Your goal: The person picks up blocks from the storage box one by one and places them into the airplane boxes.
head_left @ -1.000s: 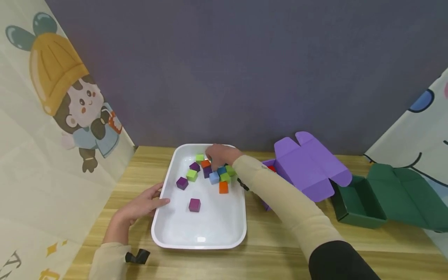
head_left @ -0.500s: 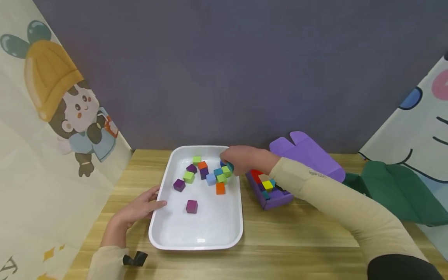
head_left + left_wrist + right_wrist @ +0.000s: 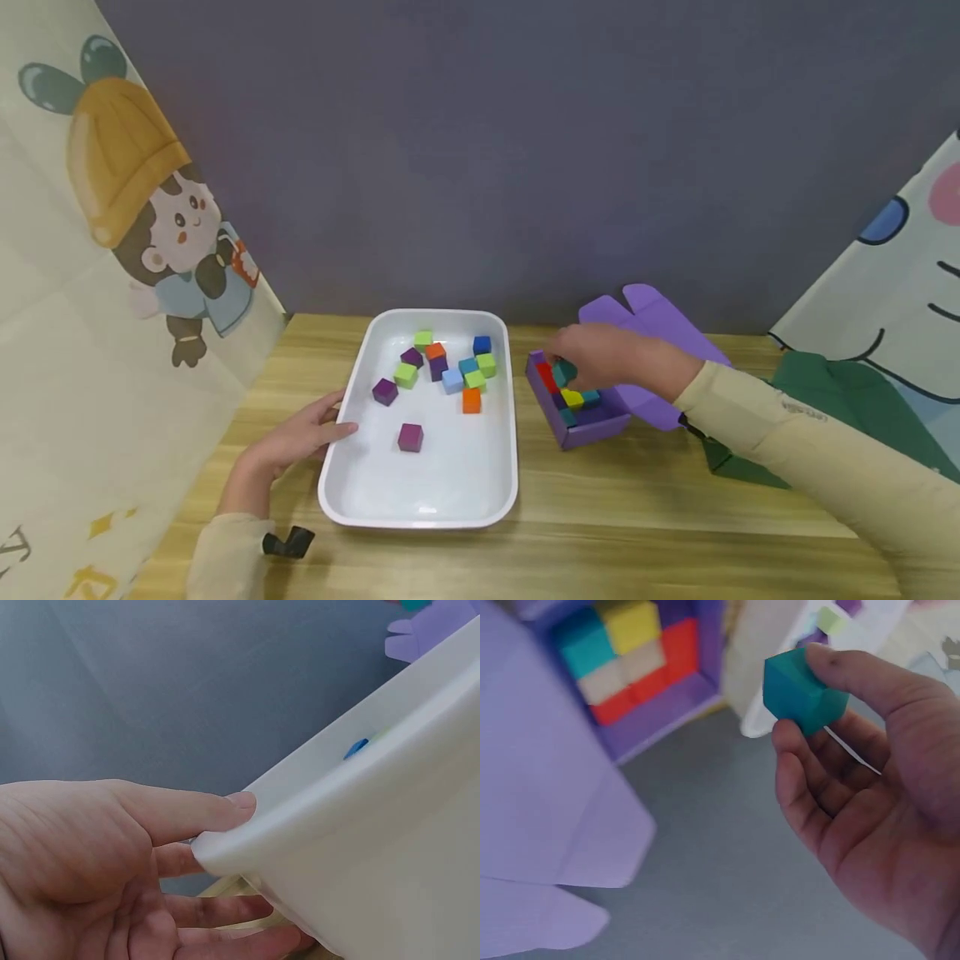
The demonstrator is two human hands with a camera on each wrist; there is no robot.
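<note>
Between thumb and fingers my right hand (image 3: 600,358) pinches a teal cube (image 3: 799,690), held over the purple box (image 3: 592,435). Inside that box lie red, yellow, teal, beige and dark purple cubes; a yellow cube (image 3: 630,626) shows in the right wrist view. My left hand (image 3: 303,437) grips the left rim of the white tray (image 3: 420,521), its thumb over the edge and its fingers outside, below it. Several cubes lie in the tray, among them a magenta cube (image 3: 410,437), an orange cube (image 3: 471,401) and a dark blue cube (image 3: 482,344).
The purple box's lid (image 3: 656,329) leans open toward the back right. Beyond it a green box (image 3: 738,468) with its lid (image 3: 847,408) open is partly covered by my right sleeve. A grey panel (image 3: 525,167) stands behind the wooden table (image 3: 600,517).
My right hand has come out of the tray with the teal cube and moved right to the purple box. The left hand stays at the tray's rim.
</note>
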